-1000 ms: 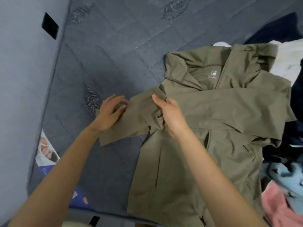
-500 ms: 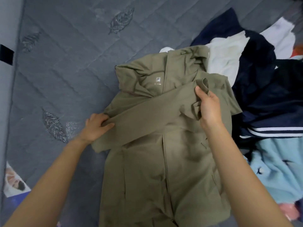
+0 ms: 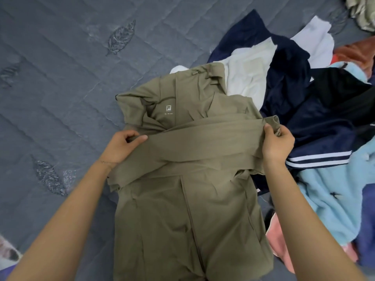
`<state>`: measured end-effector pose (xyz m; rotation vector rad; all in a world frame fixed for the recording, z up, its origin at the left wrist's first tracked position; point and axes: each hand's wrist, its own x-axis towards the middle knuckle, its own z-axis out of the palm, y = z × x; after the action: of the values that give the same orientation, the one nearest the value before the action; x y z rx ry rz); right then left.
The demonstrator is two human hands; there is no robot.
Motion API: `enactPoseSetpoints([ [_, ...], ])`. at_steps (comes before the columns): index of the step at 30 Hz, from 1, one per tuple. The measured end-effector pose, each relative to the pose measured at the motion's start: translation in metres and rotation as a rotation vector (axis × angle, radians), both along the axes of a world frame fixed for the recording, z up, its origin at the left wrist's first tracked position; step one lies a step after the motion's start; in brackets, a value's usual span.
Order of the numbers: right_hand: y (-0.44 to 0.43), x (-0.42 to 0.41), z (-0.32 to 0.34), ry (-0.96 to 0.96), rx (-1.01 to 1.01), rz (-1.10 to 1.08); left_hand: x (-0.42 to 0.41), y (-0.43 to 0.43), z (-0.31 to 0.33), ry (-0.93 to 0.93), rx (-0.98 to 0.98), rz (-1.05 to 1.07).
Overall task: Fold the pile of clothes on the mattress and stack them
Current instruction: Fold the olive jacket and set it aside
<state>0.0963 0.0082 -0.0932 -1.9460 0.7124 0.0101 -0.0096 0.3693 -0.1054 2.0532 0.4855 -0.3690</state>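
Observation:
An olive-green jacket [image 3: 188,216] lies front up on the grey quilted mattress [image 3: 67,82], collar away from me. One sleeve [image 3: 203,142] is stretched flat across its chest. My left hand [image 3: 121,147] pinches the sleeve's left part near the shoulder. My right hand [image 3: 277,145] grips the cuff end at the jacket's right edge. The unfolded pile [image 3: 316,110] lies to the right: navy, white, black and light-blue garments.
A light-blue fleece [image 3: 332,199] and a pink garment [image 3: 282,240] lie at the right, touching the jacket's side. A beige cloth [image 3: 363,13] sits at the top right corner. Bare mattress spreads to the left and far side.
The sleeve has been carried from the jacket's left side across the chest to the right. My right hand moved right with the cuff; my left hand now holds the sleeve near the shoulder.

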Motion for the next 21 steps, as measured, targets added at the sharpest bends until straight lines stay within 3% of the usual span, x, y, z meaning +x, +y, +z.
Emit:
enactPoseSetpoints([
  [4, -0.015, 0.01, 0.0, -0.005, 0.045, 0.013, 0.007, 0.003, -0.002, 0.085, -0.018, 0.002],
  [8, -0.009, 0.007, -0.007, 0.046, -0.189, 0.197, 0.004, 0.004, -0.022, -0.121, 0.436, -0.063],
  [12, 0.008, -0.003, -0.008, -0.229, -0.604, 0.422, -0.005, -0.031, -0.022, -0.373, 0.59, -0.122],
  [14, 0.019, -0.013, -0.011, -0.36, -0.651, 0.611, -0.014, -0.058, -0.022, -0.431, 0.628, -0.318],
  [17, 0.036, -0.028, -0.025, -0.245, -0.606, 0.885, -0.023, -0.083, -0.04, -0.297, 0.678, -0.637],
  [21, 0.037, -0.038, -0.043, -0.069, -0.716, 1.025, -0.027, -0.089, -0.058, -0.094, 0.69, -0.685],
])
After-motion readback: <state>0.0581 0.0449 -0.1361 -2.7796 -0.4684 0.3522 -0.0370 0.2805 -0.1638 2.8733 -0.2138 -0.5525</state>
